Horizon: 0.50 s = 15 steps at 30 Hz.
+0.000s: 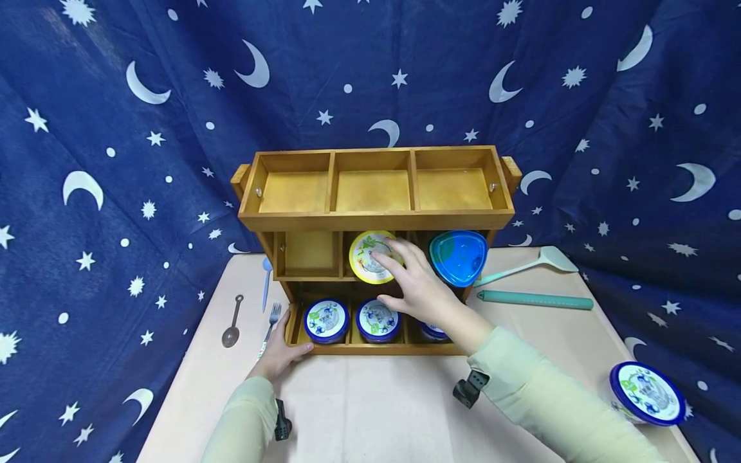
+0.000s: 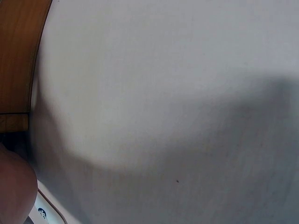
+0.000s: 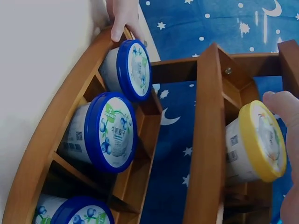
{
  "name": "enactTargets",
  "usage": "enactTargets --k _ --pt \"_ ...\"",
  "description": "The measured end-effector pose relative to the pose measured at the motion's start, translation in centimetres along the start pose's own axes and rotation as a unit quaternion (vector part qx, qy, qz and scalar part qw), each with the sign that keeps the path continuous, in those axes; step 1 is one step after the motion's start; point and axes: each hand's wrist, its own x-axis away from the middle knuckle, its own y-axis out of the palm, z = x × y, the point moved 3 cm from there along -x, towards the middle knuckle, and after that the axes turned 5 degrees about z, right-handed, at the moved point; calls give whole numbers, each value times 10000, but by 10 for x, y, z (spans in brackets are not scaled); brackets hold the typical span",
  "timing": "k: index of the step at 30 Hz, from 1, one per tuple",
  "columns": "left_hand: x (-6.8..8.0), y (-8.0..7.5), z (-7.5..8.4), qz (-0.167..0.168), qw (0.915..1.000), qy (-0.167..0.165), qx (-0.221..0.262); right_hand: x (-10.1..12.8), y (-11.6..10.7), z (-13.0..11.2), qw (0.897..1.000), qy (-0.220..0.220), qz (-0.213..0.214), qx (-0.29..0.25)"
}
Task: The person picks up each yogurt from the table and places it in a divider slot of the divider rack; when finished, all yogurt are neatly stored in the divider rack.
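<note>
Head view: the right hand (image 1: 419,289) reaches into the wooden rack (image 1: 370,218), fingers spread over the lid of the yellow-lidded tub (image 1: 370,257) in the middle shelf's centre slot. The left hand (image 1: 280,354) rests on the rack's bottom left corner, fingers loosely bent.

Left wrist view: mostly bare table (image 2: 177,102), a sliver of rack; the fingers can't be read here.

Right wrist view: a fingertip touches the tub's rim. Only the lid is touched, so the tub could slip or tip forward off its shelf.
</note>
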Motion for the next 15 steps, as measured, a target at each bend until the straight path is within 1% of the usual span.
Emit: enactTargets --k 3,8,15 --pt "0 0 2 -5 10000 23 -42 2 -7 -3 9999 -100 -50 -64" --pt "1 -1 3 -39 10000 -58 -22 4 -18 -7 9997 -178 -142 -121" --pt "2 0 5 -55 9999 -119 49 5 -34 -5 9990 -385 -80 -210"
